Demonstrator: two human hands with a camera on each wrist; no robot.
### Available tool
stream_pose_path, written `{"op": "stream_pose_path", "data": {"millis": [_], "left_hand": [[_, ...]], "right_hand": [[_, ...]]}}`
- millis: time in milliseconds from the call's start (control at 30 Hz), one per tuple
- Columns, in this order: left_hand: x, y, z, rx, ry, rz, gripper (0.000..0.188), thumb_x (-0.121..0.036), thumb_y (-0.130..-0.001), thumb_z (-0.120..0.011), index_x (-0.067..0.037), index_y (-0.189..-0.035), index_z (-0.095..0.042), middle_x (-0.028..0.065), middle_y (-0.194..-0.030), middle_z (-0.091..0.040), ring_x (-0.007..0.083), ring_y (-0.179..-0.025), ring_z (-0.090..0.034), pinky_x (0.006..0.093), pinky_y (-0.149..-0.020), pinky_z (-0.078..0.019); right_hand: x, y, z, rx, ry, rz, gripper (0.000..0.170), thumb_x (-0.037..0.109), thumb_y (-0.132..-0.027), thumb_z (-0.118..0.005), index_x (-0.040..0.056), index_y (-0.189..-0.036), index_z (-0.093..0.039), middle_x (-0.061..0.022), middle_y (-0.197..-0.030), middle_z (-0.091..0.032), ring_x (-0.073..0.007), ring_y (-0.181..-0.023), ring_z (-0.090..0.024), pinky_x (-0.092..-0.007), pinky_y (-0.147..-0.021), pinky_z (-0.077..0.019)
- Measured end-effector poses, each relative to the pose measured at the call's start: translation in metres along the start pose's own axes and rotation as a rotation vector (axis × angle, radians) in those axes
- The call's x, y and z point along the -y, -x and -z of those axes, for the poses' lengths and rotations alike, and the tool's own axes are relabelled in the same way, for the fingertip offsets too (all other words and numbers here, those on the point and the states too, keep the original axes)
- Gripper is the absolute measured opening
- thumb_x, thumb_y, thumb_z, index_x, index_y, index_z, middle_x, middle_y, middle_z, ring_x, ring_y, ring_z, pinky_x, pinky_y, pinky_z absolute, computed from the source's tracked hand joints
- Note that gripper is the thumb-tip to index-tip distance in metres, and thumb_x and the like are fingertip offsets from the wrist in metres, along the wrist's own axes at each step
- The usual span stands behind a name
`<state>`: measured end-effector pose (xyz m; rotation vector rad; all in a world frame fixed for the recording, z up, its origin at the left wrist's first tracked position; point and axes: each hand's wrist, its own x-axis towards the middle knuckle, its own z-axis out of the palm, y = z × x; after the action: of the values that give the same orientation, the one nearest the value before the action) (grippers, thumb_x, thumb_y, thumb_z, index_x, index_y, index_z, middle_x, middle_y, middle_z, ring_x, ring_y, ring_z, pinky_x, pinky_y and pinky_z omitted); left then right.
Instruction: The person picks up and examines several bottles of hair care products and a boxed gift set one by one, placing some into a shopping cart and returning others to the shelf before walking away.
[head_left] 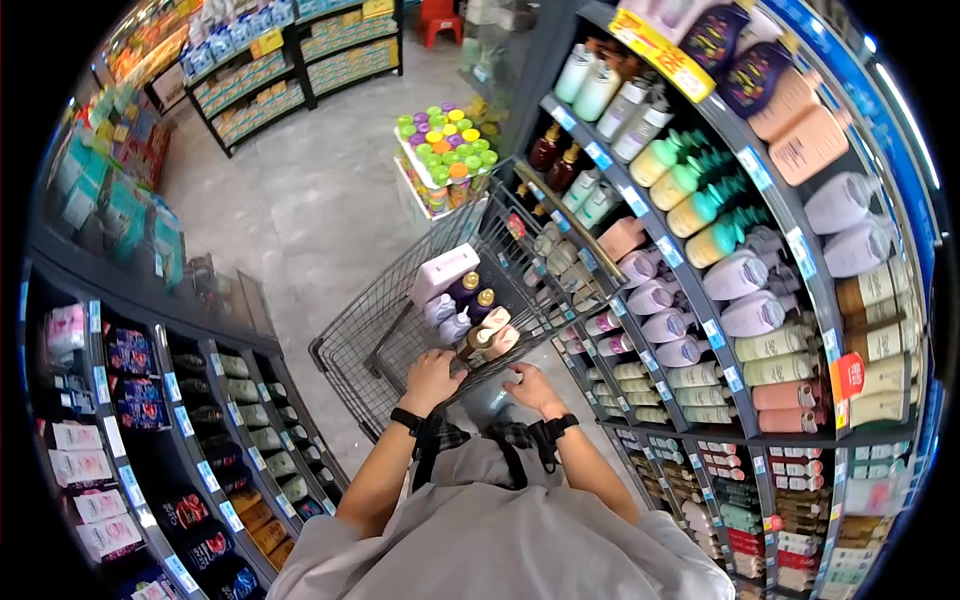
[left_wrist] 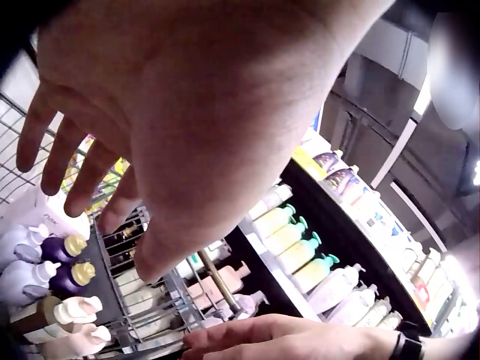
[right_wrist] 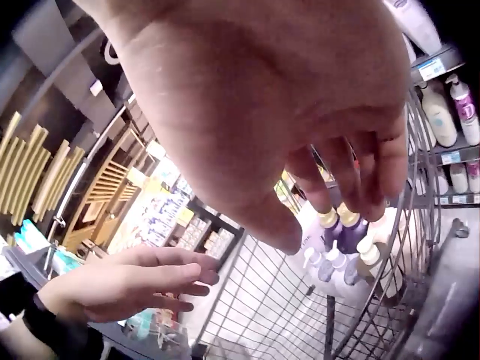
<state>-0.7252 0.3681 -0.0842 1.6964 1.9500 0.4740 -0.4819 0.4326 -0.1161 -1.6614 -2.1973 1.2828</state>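
- Apparently the step in hand is managing a loaded cart (head_left: pixel 360 315), with both hands held at its near end.
- Left hand (head_left: pixel 432 380): grip wide, fingers extended, holding nothing; I cannot tell whether it touches the wire.
- Right hand (head_left: pixel 537 390): grip loose, fingers a little bent, palm bare, likewise holding nothing.
- Inside the cart, just beyond the hands, are a pink pack (head_left: pixel 445 272), lilac pumps (head_left: pixel 455 327), purple bottles (head_left: pixel 484 302) with gold caps, and a brown bottle (right_wrist: pixel 384 277), grouped close together.
- Moving the cart would, I judge, call for both hands to close on its near end and push evenly, since the bottles look free to tip.
- Underneath, the floor (head_left: pixel 290 220) is grey and smooth.
- Around, a shop aisle: the right shelf (head_left: pixel 783 208) carries rows of bottles, the left shelf (head_left: pixel 103 380) packets.
- Ahead, near the cart's far end, stand colourful tubs (head_left: pixel 450 150); a red stool (head_left: pixel 437 22) sits well beyond.
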Motion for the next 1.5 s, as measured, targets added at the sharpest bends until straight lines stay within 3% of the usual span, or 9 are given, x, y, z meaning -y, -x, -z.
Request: {"op": "stream_pose_path", "data": {"millis": [233, 600, 800, 867, 1033, 1167, 1233, 1367, 1500], "left_hand": [[0.041, 0.005, -0.020, 0.028, 0.067, 0.117, 0.051, -0.043, -0.085, -0.068, -0.003, -0.117, -0.066, 0.0210, -0.113, -0.065, 0.0410, -0.104, -0.061, 0.0472, -0.089, -0.0505], [0.037, -0.025, -0.029, 0.197, 0.092, 0.338, 0.056, -0.042, -0.089, -0.064, 0.000, -0.126, -0.060, 0.0231, -0.119, -0.063, 0.0405, -0.110, -0.059, 0.0468, -0.093, -0.0491], [0.034, -0.060, -0.076, 0.281, 0.219, 0.412, 0.051, -0.040, -0.088, -0.066, -0.005, -0.124, -0.062, 0.0197, -0.119, -0.064, 0.0386, -0.111, -0.060, 0.0458, -0.094, -0.0489], [0.028, -0.078, -0.085, 0.343, 0.378, 0.504, 0.047, -0.037, -0.090, -0.063, 0.000, -0.121, -0.063, 0.0217, -0.117, -0.065, 0.0375, -0.110, -0.061, 0.0454, -0.094, -0.0490], [0.054, -0.092, -0.165, 0.304, 0.520, 0.691, 0.045, -0.029, -0.092, -0.061, 0.002, -0.124, -0.061, 0.0222, -0.114, -0.067, 0.0387, -0.106, -0.063, 0.0454, -0.091, -0.0500], [0.053, -0.099, -0.177, 0.357, 0.549, 0.692, 0.048, -0.029, -0.097, -0.058, 0.003, -0.132, -0.055, 0.0219, -0.121, -0.065, 0.0349, -0.109, -0.063, 0.0431, -0.092, -0.0512], [0.052, -0.103, -0.174, 0.363, 0.550, 0.689, 0.047, -0.029, -0.097, -0.058, 0.002, -0.132, -0.055, 0.0212, -0.120, -0.065, 0.0344, -0.109, -0.064, 0.0427, -0.092, -0.0513], [0.047, -0.096, -0.158, 0.313, 0.631, 0.732, 0.048, -0.031, -0.097, -0.058, 0.001, -0.133, -0.055, 0.0191, -0.119, -0.066, 0.0325, -0.109, -0.064, 0.0414, -0.092, -0.0516], [0.047, -0.082, -0.146, 0.152, 0.606, 0.698, 0.044, -0.032, -0.091, -0.064, -0.002, -0.123, -0.061, 0.0175, -0.107, -0.070, 0.0324, -0.099, -0.067, 0.0401, -0.087, -0.0520]], "right_hand": [[-0.013, -0.075, -0.008, 0.107, 0.078, -0.018, 0.053, 0.031, -0.079, -0.076, -0.0006, -0.120, -0.064, -0.0198, -0.114, -0.068, -0.0307, -0.107, -0.066, -0.0378, -0.092, -0.0515], [-0.013, -0.174, -0.006, 0.282, 0.465, -0.003, 0.036, 0.023, -0.079, -0.068, -0.0006, -0.106, -0.067, -0.0239, -0.101, -0.069, -0.0362, -0.098, -0.067, -0.0464, -0.084, -0.0530], [-0.057, -0.203, -0.049, 0.321, 0.675, 0.219, 0.039, 0.029, -0.083, -0.071, 0.0030, -0.110, -0.062, -0.0136, -0.102, -0.067, -0.0315, -0.100, -0.062, -0.0437, -0.086, -0.0515], [-0.075, -0.209, -0.062, 0.176, 0.668, 0.501, 0.037, 0.028, -0.083, -0.072, 0.0034, -0.109, -0.062, -0.0141, -0.103, -0.066, -0.0323, -0.104, -0.060, -0.0464, -0.092, -0.0472], [-0.074, -0.227, -0.078, 0.346, 0.670, 0.470, 0.031, 0.023, -0.079, -0.074, 0.0038, -0.101, -0.063, -0.0156, -0.101, -0.067, -0.0325, -0.109, -0.059, -0.0458, -0.091, -0.0464], [-0.061, -0.233, -0.087, 0.480, 0.685, 0.362, 0.028, 0.018, -0.078, -0.072, 0.0029, -0.101, -0.065, -0.0160, -0.087, -0.069, -0.0329, -0.094, -0.066, -0.0440, -0.089, -0.0479], [-0.068, -0.237, -0.095, 0.383, 0.862, 0.531, 0.025, 0.016, -0.079, -0.071, 0.0019, -0.099, -0.066, -0.0154, -0.080, -0.071, -0.0304, -0.082, -0.069, -0.0418, -0.077, -0.0528], [-0.076, -0.240, -0.103, 0.357, 0.757, 0.554, 0.023, 0.012, -0.077, -0.069, -0.0002, -0.096, -0.066, -0.0138, -0.075, -0.071, -0.0288, -0.068, -0.070, -0.0392, -0.063, -0.0552], [-0.066, -0.240, -0.099, 0.409, 0.710, 0.600, 0.018, 0.009, -0.075, -0.067, -0.0003, -0.091, -0.066, -0.0160, -0.075, -0.071, -0.0309, -0.071, -0.070, -0.0415, -0.066, -0.0557]]}}
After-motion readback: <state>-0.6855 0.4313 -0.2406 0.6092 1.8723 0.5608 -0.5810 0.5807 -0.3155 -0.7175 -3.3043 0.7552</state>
